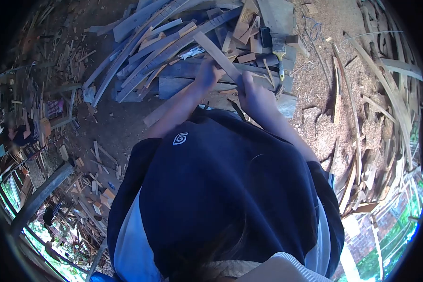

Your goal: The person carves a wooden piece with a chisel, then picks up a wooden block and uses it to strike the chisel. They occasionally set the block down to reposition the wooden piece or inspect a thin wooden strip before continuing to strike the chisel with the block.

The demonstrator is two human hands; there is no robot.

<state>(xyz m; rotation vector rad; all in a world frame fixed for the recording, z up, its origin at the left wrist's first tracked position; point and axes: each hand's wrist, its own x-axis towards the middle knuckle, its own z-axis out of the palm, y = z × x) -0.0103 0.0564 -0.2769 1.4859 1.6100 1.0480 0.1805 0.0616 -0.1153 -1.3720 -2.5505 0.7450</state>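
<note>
A flat wooden strip (217, 53) slants over the work area, its far end up and to the left. My right hand (258, 96) is closed round its near end, thumb along the top. At the strip's left edge, my left hand (208, 74) is closed with its fingers curled against the wood; part of those fingers is in shadow. Below the hands lie grey boards (176, 88). A brush with a yellow handle (280, 66) rests right of my right hand, near a small black object (265, 36).
Long curved wooden pieces (157, 61) are heaped ahead and to the left. Sawdust and shavings (322, 94) cover the ground at right, with long slats (390, 94) beyond. A thick beam (42, 195) crosses at lower left. Another person (24, 134) is at the far left.
</note>
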